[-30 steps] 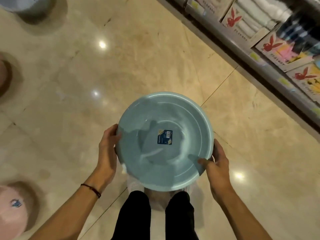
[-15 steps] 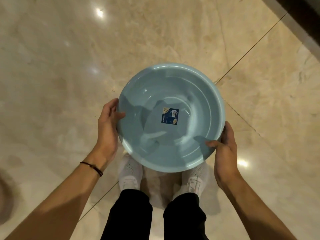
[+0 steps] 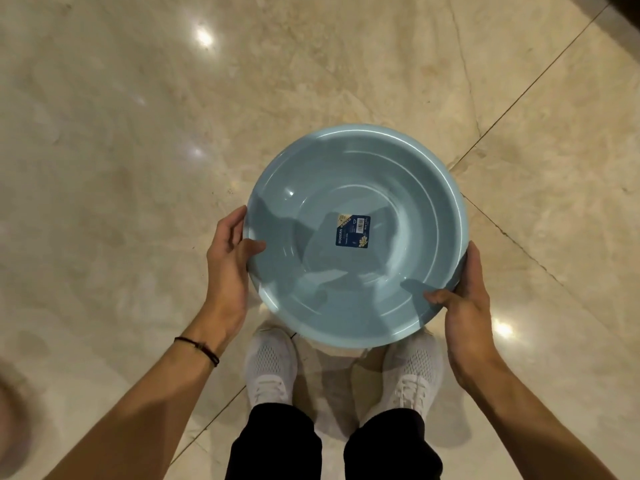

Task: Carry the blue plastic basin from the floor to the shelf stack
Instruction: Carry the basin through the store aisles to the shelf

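Observation:
The round blue plastic basin (image 3: 388, 188) hangs level above the floor, held in front of me, with a dark blue label stuck in its bottom. My left hand (image 3: 227, 265) grips its left rim, thumb lying inside the bowl and fingers under the edge. My right hand (image 3: 464, 303) grips the lower right rim the same way, thumb over the lip. The basin holds nothing. No shelf stack is in view.
Glossy beige marble floor (image 3: 138, 133) fills the view, with tile seams running diagonally. My white sneakers (image 3: 272, 368) and black trousers stand directly below the basin. A dark strip shows at the top right corner (image 3: 623, 5).
My view has tilted down toward the floor: the store shelf with boxes and the other basins have left the frame. Both hands keep the same hold on the basin.

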`<state>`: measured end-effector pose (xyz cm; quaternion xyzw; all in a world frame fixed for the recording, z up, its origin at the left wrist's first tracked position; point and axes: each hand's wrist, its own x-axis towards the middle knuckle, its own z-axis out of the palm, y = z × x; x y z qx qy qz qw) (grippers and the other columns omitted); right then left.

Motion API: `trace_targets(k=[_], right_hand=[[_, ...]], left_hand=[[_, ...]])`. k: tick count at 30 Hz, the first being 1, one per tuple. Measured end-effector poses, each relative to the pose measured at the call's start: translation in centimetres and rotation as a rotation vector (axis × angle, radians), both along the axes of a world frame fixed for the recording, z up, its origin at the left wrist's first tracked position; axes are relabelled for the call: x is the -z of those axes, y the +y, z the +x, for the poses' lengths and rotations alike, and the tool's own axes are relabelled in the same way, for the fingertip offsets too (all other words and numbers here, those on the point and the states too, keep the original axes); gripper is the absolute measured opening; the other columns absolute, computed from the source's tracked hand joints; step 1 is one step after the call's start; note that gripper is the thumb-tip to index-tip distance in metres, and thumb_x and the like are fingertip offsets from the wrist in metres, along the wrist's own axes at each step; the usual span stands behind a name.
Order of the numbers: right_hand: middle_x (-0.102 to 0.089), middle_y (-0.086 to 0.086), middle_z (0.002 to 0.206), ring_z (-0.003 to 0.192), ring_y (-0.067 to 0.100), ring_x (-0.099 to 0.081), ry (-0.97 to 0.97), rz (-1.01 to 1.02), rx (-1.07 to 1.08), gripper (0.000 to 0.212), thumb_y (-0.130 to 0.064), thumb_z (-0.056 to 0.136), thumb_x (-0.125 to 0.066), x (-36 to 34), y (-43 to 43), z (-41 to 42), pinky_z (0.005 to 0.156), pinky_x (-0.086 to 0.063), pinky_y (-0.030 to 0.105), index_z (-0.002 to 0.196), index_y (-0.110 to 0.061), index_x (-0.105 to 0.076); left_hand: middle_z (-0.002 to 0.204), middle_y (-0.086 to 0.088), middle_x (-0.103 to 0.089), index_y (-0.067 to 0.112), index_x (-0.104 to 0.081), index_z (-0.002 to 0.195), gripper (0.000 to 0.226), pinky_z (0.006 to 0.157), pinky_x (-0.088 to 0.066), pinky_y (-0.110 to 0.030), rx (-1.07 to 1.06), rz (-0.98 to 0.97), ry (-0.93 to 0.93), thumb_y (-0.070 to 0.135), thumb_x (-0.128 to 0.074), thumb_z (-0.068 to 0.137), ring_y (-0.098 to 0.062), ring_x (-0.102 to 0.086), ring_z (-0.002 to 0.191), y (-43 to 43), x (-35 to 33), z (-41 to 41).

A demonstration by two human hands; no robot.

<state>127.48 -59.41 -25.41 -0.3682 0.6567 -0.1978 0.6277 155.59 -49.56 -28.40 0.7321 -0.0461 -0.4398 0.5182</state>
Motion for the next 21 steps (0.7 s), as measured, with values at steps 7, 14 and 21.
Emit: trace_targets(k=[7, 14, 21], right_hand=[[-0.051, -0.005, 0.155, 0.138, 0.014, -0.052, 0.017, -0.043, -0.063, 0.097, 0.022, 0.084, -0.056, 1.4, 0.2, -0.9, 0.102, -0.058, 0.040, 0.161, -0.033, -0.034], [-0.057, -0.007, 0.146, 0.132, 0.009, -0.057, 0.044, -0.111, -0.091, 0.102, 0.023, 0.079, -0.069, 2.7, 0.8, -1.7, 0.106, -0.054, 0.048, 0.155, -0.037, -0.038], [-0.060, -0.021, 0.138, 0.122, -0.006, -0.058, 0.082, -0.164, -0.097, 0.105, 0.025, 0.076, -0.069, 1.9, 0.6, -1.1, 0.080, -0.060, 0.017, 0.155, -0.037, -0.041]], left_hand=[[0.133, 0.005, -0.069, 0.015, -0.056, 0.142, 0.072, 0.086, -0.059, -0.022, -0.027, -0.013, -0.001, 0.000, -0.069, 0.074, -0.005, -0.069, 0.114, 0.4, 1.0, -0.5], [0.141, -0.003, -0.054, 0.013, -0.043, 0.151, 0.080, 0.081, -0.061, -0.023, 0.034, 0.036, -0.052, -0.029, -0.050, 0.083, 0.001, -0.067, 0.107, -0.3, 0.7, -1.9], [0.108, 0.033, -0.069, 0.044, -0.060, 0.120, 0.091, 0.083, -0.056, -0.017, 0.168, 0.083, -0.205, -0.030, -0.041, 0.071, 0.007, -0.064, 0.104, -0.8, -1.3, -2.2]])
